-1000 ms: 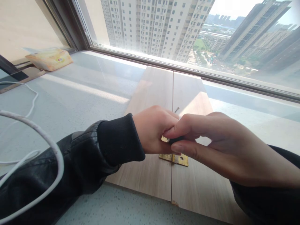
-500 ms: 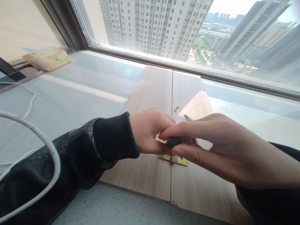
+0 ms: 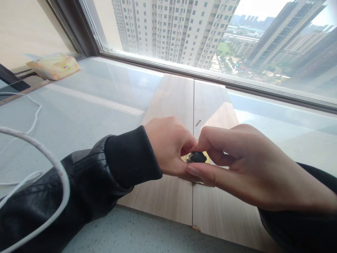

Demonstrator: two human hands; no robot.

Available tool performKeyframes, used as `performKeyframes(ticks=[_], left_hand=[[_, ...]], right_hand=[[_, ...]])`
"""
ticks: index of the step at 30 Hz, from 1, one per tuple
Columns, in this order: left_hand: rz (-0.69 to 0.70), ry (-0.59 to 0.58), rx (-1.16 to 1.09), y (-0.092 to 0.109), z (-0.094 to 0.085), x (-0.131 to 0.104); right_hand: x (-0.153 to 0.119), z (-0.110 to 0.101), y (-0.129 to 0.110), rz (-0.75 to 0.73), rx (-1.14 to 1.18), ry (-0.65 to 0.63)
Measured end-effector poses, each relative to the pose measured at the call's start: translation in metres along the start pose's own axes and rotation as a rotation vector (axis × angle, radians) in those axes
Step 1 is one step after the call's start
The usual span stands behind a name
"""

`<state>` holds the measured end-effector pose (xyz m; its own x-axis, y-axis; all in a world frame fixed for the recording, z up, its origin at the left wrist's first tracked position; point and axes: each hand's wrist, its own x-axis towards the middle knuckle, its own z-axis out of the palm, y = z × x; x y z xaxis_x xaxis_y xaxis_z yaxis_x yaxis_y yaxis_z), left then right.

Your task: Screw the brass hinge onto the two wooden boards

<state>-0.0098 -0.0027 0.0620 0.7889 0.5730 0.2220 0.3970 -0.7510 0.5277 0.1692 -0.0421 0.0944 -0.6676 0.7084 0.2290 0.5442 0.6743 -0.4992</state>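
My right hand (image 3: 237,161) pinches the black handle of a screwdriver (image 3: 198,157) between thumb and fingers; its shaft is hidden. The handle stands over a brass-coloured hinge (image 3: 207,158), mostly covered by my hands. My left hand (image 3: 170,147) is closed at the hinge, its curled fingers meeting those of my right hand; what it grips is hidden. Under both hands lie two light wood boards (image 3: 158,196), side by side with a narrow seam between them. A loose screw (image 3: 198,122) rests on the right board beyond my hands.
The boards lie on a pale speckled sill (image 3: 105,225) along a window frame (image 3: 158,66). A tissue pack (image 3: 56,66) sits at the back left. White cables (image 3: 61,175) loop across the left side, one in front of my left sleeve.
My right index finger has gone from stretched to bent around the handle. The handle has turned and shifted slightly right. Metal pieces beyond my right hand are now hidden.
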Motion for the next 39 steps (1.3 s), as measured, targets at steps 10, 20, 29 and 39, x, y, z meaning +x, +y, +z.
performKeyframes(ticks=[10,20,29,39], left_hand=[[0.159,-0.054,0.002,0.000,0.005,0.001],[0.212,-0.003,-0.036,-0.001,0.005,0.002],[0.251,0.143,-0.077,-0.001,0.006,0.001],[0.056,0.533,-0.071,0.007,0.007,-0.014]], right_hand=[[-0.001,0.009,-0.018,0.012,-0.521,0.138],[0.000,0.013,-0.024,0.090,-0.650,0.229],[-0.001,0.007,-0.011,-0.015,-0.308,0.187],[0.005,-0.008,0.014,0.080,-0.091,0.499]])
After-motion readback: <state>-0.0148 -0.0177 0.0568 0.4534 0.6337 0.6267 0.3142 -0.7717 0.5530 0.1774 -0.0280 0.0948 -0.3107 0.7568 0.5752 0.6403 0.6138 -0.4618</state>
